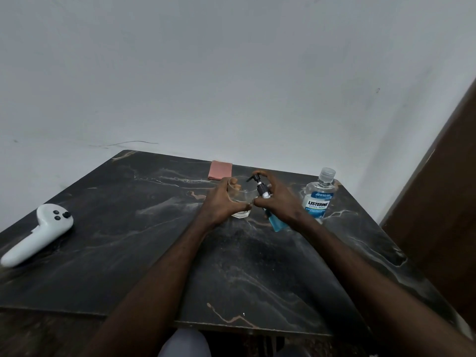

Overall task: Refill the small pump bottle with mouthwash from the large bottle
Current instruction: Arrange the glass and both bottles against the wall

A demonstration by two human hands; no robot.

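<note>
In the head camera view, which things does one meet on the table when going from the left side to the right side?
White controller → pink cloth → left hand holding the clear glass → right hand holding the small pump bottle, tilted → large mouthwash bottle, cap on.

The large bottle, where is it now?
In the head view the large bottle stands on the table's far right, just beyond the right hand.

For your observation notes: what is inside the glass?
The glass looks nearly empty, perhaps a clear film at its base. The left hand covers its near side, so the level is unsure.
</note>
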